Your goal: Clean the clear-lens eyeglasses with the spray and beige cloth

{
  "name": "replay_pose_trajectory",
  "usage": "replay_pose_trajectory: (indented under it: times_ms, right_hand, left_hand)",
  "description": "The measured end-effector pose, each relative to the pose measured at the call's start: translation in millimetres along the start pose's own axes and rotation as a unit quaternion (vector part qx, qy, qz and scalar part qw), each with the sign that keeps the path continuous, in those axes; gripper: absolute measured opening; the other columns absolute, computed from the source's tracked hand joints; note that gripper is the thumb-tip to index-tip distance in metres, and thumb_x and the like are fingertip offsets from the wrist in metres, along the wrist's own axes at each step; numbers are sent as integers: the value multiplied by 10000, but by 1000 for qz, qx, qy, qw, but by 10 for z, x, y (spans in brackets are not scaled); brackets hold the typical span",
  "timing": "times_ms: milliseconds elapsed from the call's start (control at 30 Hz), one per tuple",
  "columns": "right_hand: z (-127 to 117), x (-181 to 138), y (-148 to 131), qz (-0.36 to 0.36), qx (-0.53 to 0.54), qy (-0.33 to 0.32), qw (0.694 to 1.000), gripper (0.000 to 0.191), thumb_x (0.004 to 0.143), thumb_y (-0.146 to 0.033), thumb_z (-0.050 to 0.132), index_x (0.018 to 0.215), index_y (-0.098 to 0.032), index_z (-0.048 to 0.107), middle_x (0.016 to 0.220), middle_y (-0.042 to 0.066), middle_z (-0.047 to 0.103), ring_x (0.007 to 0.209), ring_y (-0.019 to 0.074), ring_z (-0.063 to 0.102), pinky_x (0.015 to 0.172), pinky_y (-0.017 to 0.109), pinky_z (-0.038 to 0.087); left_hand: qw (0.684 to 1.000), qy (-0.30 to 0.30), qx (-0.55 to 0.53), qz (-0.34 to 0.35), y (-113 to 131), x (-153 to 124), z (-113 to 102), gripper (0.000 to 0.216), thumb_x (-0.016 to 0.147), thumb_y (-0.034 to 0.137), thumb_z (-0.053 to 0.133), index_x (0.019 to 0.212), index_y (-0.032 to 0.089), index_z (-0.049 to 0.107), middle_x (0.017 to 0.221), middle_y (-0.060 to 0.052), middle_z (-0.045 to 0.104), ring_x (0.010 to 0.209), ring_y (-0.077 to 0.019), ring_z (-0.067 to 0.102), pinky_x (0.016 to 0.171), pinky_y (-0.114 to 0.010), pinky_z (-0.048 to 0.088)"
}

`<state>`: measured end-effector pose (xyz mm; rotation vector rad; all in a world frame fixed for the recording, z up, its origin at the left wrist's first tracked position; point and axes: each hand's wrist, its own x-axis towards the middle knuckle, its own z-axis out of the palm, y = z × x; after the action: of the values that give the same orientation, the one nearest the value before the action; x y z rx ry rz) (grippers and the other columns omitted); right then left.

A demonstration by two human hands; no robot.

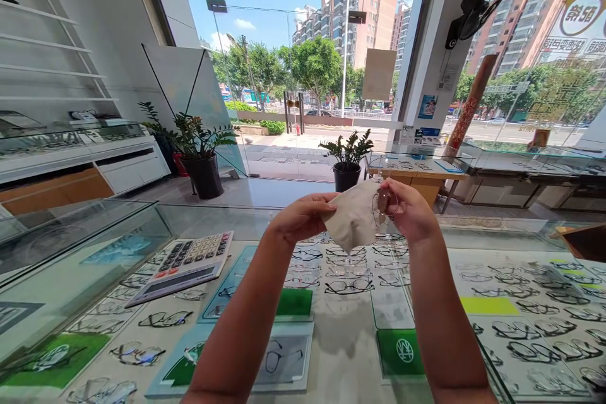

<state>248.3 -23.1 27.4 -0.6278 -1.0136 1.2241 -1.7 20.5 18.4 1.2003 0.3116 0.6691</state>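
Both my hands are raised over a glass display case in the middle of the head view. A pale cleaning cloth (351, 218) hangs from my left hand (307, 213), pinched between thumb and fingers. My right hand (411, 207) is closed on a pair of thin-rimmed eyeglasses (381, 203), at the cloth's right edge. The cloth covers part of the eyeglasses, so one lens is hidden. Below my hands, rows of eyeglass frames (349, 286) lie inside the case.
A large calculator (187, 265) rests on the glass at the left. More eyeglasses (540, 328) fill the case at the right. Potted plants (202, 173) stand on the floor beyond, before the glass doors. A wall fan (478, 9) hangs at the upper right.
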Motion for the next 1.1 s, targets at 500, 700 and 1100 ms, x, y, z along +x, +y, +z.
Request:
replay_pose_trajectory:
  times_ms: [500, 700, 1100]
  right_hand:
    - [168, -72, 133, 117, -60, -165, 978, 284, 765, -438, 898, 740, -175, 793, 703, 13, 694, 593, 94, 547, 517, 210, 415]
    - [132, -23, 164, 95, -32, -108, 989, 300, 739, -450, 906, 747, -177, 782, 697, -3, 686, 604, 98, 545, 562, 237, 427]
    - [112, 20, 198, -49, -82, 9, 995, 265, 752, -531, 874, 789, -270, 848, 1071, 60, 810, 1156, 267, 668, 1059, 409, 472]
  left_hand:
    - [993, -13, 114, 7, -155, 50, 108, 418, 827, 510, 883, 1022, 150, 801, 898, -65, 717, 775, -120, 628, 707, -226, 486]
    - [988, 51, 138, 42, -157, 67, 155, 357, 892, 480, 823, 1073, 176, 782, 987, -61, 728, 799, -120, 628, 694, -214, 471]
    - [950, 206, 195, 134, -144, 152, 215, 278, 809, 372, 742, 828, 207, 519, 738, 49, 518, 640, -96, 483, 610, -221, 413]
